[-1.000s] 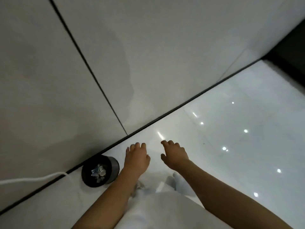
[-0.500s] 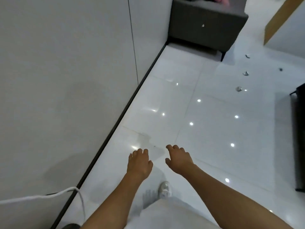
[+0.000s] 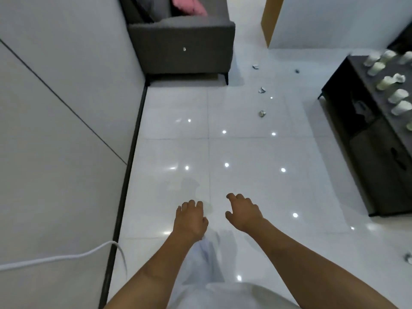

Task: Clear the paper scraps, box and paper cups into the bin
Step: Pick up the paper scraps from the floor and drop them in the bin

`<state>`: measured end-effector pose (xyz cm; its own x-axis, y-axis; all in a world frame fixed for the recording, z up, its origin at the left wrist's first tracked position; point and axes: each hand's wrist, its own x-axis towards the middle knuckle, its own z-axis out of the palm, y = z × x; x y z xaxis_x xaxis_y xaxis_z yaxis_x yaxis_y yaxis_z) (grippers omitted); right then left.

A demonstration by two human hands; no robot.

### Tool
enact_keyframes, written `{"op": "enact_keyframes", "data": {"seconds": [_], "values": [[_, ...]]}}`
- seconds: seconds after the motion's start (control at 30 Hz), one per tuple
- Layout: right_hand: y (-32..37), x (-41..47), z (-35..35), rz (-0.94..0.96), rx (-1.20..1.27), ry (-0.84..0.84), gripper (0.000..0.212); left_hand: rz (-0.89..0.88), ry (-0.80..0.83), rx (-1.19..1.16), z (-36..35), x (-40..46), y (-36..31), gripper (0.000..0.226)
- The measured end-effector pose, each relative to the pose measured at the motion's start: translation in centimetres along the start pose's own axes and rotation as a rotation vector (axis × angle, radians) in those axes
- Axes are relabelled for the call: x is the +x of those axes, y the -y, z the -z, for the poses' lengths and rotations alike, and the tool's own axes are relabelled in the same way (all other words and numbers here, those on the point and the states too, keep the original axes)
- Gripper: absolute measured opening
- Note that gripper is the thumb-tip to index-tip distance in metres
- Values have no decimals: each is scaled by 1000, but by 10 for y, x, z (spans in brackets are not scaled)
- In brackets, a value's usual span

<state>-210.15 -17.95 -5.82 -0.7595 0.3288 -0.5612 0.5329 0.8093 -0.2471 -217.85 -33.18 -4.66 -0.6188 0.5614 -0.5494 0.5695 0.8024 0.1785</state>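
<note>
Both my hands hang in front of me over the glossy white floor, palms down, holding nothing. My left hand (image 3: pixel 190 217) has loosely curled fingers; my right hand (image 3: pixel 243 210) is relaxed with fingers spread a little. Small crumpled paper scraps lie far ahead on the floor: one scrap (image 3: pixel 262 113), another scrap (image 3: pixel 262 90) beyond it, and a third scrap (image 3: pixel 255 67) near the sofa. Another scrap (image 3: pixel 408 258) lies at the right edge. Several white paper cups (image 3: pixel 399 95) lie tipped on the dark cabinet at the right. The bin is out of view.
A grey sofa (image 3: pixel 182 47) with a pink cushion (image 3: pixel 191 6) stands against the wall ahead. A dark low cabinet (image 3: pixel 376 152) runs along the right. A white cable (image 3: pixel 66 257) hangs along the left wall. A wooden-edged panel (image 3: pixel 270 21) stands at the back.
The view has swung up and away from the black bin by the wall toward the room; sofa, cabinet, cups and scraps have come into sight. Both hands stay empty.
</note>
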Motion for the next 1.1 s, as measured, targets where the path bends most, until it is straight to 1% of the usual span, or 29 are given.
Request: {"op": "enact_keyframes", "data": {"seconds": [0.1, 0.27, 0.4, 0.5, 0.63, 0.87, 0.97, 1.1], "values": [[-2, 47, 41, -82, 71, -55, 49, -80, -7, 41, 46, 64, 4, 48], [-3, 116, 104, -189, 181, -77, 48, -186, -10, 123, 123, 159, 6, 47], [-16, 161, 140, -249, 244, -78, 49, -238, 22, 153, 166, 225, -7, 46], [-42, 204, 168, -296, 276, -79, 48, -289, 48, 180, 192, 282, -28, 46], [-88, 269, 212, -353, 328, -65, 48, -315, 78, 215, 229, 363, -65, 45], [-175, 392, 327, -383, 366, -90, 53, -332, 81, 217, 311, 513, -146, 43], [-199, 433, 371, -397, 374, -99, 53, -339, 81, 207, 345, 564, -171, 42], [-221, 491, 413, -420, 389, -87, 50, -361, 90, 238, 383, 633, -193, 41]]}}
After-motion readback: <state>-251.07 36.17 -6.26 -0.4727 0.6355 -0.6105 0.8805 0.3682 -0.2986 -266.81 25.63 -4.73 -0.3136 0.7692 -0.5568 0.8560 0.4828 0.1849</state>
